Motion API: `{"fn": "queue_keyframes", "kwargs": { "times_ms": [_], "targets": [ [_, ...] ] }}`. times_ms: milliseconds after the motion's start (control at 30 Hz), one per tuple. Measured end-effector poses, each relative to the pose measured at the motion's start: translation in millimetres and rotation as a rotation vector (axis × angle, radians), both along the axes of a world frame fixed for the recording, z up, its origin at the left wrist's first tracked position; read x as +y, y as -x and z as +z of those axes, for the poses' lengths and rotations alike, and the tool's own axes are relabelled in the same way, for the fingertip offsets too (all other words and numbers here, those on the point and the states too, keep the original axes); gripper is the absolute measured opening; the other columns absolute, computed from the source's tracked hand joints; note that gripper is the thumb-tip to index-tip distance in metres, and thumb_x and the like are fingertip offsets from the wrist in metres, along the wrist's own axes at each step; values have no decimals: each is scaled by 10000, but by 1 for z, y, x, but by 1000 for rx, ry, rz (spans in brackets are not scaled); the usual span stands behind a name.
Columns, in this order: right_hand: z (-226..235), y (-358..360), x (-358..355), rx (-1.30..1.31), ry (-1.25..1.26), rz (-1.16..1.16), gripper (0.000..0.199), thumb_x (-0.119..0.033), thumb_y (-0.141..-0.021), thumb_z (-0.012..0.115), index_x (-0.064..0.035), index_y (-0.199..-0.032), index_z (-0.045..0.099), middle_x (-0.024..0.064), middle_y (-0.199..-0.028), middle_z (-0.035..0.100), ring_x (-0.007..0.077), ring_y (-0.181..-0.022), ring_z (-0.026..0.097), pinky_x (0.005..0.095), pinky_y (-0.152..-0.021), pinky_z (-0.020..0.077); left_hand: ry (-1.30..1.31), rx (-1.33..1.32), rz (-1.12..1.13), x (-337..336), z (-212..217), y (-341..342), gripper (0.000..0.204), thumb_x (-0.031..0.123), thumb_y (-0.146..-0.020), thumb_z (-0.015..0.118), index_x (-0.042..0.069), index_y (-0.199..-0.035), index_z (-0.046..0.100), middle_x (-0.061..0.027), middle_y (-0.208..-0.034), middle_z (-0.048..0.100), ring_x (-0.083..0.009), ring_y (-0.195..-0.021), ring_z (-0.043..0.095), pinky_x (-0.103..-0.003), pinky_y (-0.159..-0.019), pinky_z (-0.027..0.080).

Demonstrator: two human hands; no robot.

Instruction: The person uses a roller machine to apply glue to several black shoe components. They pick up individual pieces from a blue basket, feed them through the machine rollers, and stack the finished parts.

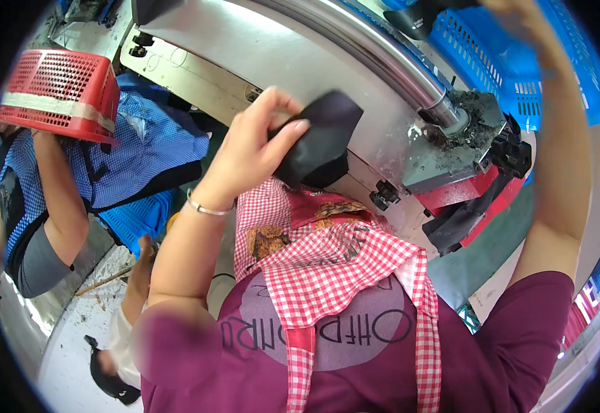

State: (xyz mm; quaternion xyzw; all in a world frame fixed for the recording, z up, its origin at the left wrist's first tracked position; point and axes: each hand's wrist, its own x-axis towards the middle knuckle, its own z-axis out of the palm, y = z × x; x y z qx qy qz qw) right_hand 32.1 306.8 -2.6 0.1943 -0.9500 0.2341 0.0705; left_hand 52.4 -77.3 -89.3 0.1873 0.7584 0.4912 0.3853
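Observation:
Pinched between the thumb and fingers of my left hand is a flat, dark black piece, leather-like, with angled edges. It hangs in front of the pale metal machine body, above my red-and-white checked apron. My right arm reaches up to the far right, where my right hand is smeared by motion and partly cut off by the upper edge. It is over a blue plastic basket. Another black piece lies close to it; whether my fingers touch that piece I cannot tell.
A shiny metal roller runs to an end block littered with dark scraps. Below the block, black strips hang over a red part. At left, a co-worker in blue checks carries a red basket; a lower blue basket stands nearby.

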Motion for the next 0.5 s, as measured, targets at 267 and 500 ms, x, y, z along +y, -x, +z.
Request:
{"fn": "queue_keyframes", "kwargs": {
  "times_ms": [267, 500],
  "targets": [
    [-90, -1, -15, -629, 51, 113, 209, -152, -876, 666, 9, -1004, 705, 154, -1032, 639, 269, -983, 629, 357, -856, 499, 104, 407, -109, 67, 15, 31, 433, 212, -791, 839, -48, -1067, 630, -169, -939, 721, -265, -859, 698, -353, -790, 537],
    [-92, -7, -9, -995, 971, -402, 269, -180, -838, 770, 3, -1026, 708, 51, -935, 696, 134, -879, 650, 284, -794, 500, 264, -38, -287, -30, -48, -8, 302, 184, -724, 853, 41, -958, 726, -92, -887, 726, -265, -842, 701, -369, -767, 568]
  ]
}}
